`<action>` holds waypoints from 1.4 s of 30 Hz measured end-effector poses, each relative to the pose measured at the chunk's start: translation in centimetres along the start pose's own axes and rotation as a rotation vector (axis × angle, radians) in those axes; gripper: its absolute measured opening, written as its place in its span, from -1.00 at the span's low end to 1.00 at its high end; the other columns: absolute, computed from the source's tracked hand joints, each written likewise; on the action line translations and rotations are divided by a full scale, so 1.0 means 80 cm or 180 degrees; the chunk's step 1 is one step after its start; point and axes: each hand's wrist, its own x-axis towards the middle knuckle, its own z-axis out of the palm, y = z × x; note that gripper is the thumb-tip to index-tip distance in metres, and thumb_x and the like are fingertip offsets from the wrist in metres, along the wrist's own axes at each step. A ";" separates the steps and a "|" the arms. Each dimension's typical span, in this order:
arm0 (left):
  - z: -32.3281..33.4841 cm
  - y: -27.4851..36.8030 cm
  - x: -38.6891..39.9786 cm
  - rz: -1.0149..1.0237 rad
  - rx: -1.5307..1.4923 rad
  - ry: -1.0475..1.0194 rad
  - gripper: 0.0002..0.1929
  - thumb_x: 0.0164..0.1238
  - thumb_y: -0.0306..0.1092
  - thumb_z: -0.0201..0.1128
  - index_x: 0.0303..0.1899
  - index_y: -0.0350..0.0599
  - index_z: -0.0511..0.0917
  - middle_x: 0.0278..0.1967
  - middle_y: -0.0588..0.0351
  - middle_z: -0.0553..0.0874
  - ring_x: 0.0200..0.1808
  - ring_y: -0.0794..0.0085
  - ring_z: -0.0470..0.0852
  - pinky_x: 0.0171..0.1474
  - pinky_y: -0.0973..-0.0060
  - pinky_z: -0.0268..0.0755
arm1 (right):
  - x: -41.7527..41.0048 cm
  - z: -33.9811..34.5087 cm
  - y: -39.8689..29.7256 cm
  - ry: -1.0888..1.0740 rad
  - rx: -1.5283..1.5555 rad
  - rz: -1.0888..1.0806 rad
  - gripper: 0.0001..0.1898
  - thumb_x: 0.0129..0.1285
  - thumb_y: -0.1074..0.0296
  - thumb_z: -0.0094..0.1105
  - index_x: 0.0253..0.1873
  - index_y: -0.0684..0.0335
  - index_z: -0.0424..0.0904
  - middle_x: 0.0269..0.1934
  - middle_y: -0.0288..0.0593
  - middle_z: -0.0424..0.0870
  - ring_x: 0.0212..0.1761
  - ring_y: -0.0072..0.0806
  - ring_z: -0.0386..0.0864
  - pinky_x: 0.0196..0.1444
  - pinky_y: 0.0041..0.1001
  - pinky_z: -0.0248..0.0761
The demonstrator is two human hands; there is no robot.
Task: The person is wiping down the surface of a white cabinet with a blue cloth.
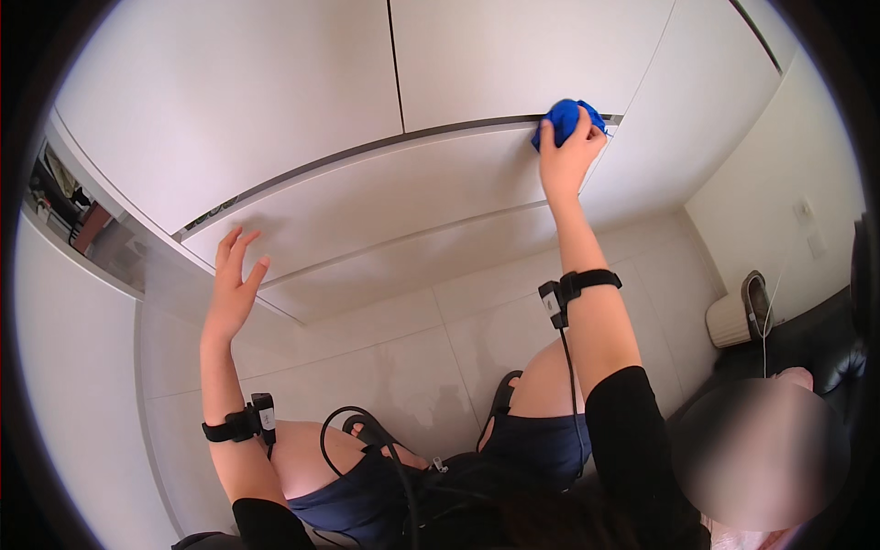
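Observation:
My right hand (pixel 574 158) grips a bunched blue cloth (pixel 566 118) at the right end of the dark gap above a white drawer front (pixel 385 206). Thumb and fingers pinch the cloth, which covers part of the gap and the drawer's top edge. My left hand (pixel 235 292) holds nothing, its fingers apart, by the drawer's left end; whether the fingertips touch the front cannot be told. White cabinet doors (pixel 247 89) rise above the gap, where a patterned item (pixel 213 213) shows at the left. A lower drawer front (pixel 412 251) lies beneath.
Black straps with small devices (pixel 263 411) sit on both forearms, trailing a black cable (pixel 405 474) across my lap. Pale floor tiles (pixel 412 344) lie below. At right are a ribbed bin-like object (pixel 725 322), a black sofa (pixel 825 337) and a thin white cord (pixel 771 295).

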 end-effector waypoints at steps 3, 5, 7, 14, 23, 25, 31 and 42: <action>0.009 0.008 0.010 -0.0139 0.0094 0.0302 -0.53 0.51 -0.28 0.22 0.39 -0.01 0.42 0.26 0.04 0.46 0.26 0.23 0.45 0.21 0.32 0.38 | 0.013 -0.001 0.034 0.0332 0.0112 0.0266 -0.36 0.20 0.23 0.40 0.35 0.29 0.40 0.15 0.22 0.30 0.18 0.08 0.39 0.24 -0.10 0.39; 0.012 0.013 0.012 -0.0213 0.0259 0.0514 -0.50 0.50 -0.31 0.21 0.41 -0.03 0.39 0.15 0.06 0.53 0.10 0.28 0.55 0.02 0.40 0.46 | 0.007 -0.005 0.031 -0.0061 0.0034 0.1056 -0.42 0.18 0.34 0.34 0.32 0.24 0.45 0.13 0.18 0.32 0.13 0.03 0.43 0.24 -0.15 0.39; 0.020 0.022 0.017 -0.0621 0.0302 0.0298 -0.40 0.50 -0.33 0.20 0.51 0.01 0.26 -0.13 0.09 0.65 -0.19 0.33 0.64 -0.17 0.41 0.48 | 0.000 -0.009 0.038 0.0007 0.0072 0.0996 -0.45 0.15 0.39 0.34 0.28 0.23 0.51 0.13 0.16 0.35 0.12 0.01 0.47 0.25 -0.17 0.40; 0.050 -0.013 0.054 -0.0728 0.0341 0.0650 -0.28 0.40 -0.43 0.14 0.57 -0.02 0.12 -0.57 0.05 0.57 -0.48 0.25 0.61 -0.27 0.32 0.49 | -0.003 -0.006 0.034 -0.0012 -0.0061 -0.0438 -0.55 0.14 0.43 0.32 0.18 0.25 0.64 0.22 0.09 0.53 0.21 0.04 0.46 0.29 -0.14 0.38; 0.058 -0.026 0.058 -0.0437 -0.0313 0.0823 -0.21 0.27 -0.56 0.08 0.58 0.01 0.12 -0.63 0.15 0.49 -0.60 0.50 0.53 -0.41 0.48 0.47 | -0.059 0.025 -0.060 -0.0829 0.0377 -0.1726 -0.44 0.07 0.41 0.29 0.24 0.37 0.52 0.18 0.11 0.57 0.14 0.05 0.47 0.26 -0.10 0.40; 0.064 -0.018 0.059 -0.0582 -0.0388 0.0689 -0.18 0.26 -0.57 0.07 0.60 0.04 0.08 -0.65 0.18 0.46 -0.62 0.52 0.51 -0.41 0.48 0.48 | -0.091 0.034 -0.097 -0.1141 0.0661 -0.1833 -0.42 0.07 0.41 0.32 0.26 0.35 0.51 0.23 0.10 0.53 0.14 0.04 0.47 0.23 -0.12 0.44; 0.055 0.009 0.046 -0.0764 -0.0373 0.0461 -0.17 0.35 -0.56 0.09 0.63 0.09 0.00 -0.60 0.15 0.49 -0.56 0.47 0.53 -0.35 0.44 0.50 | -0.103 0.026 -0.128 -0.1484 0.0577 -0.1841 -0.37 0.06 0.44 0.35 0.31 0.23 0.47 0.24 -0.03 0.51 0.13 -0.04 0.49 0.07 -0.21 0.58; -0.032 0.055 -0.007 -0.0427 -0.1318 0.0813 -0.57 0.54 -0.46 0.02 0.37 -0.14 0.48 -0.44 0.22 0.58 -0.33 0.58 0.56 -0.15 0.56 0.42 | 0.015 -0.004 0.062 -0.0661 -0.0562 -0.1241 -0.43 0.13 0.41 0.28 0.30 0.29 0.51 0.28 0.19 0.51 0.27 0.15 0.48 0.30 -0.10 0.44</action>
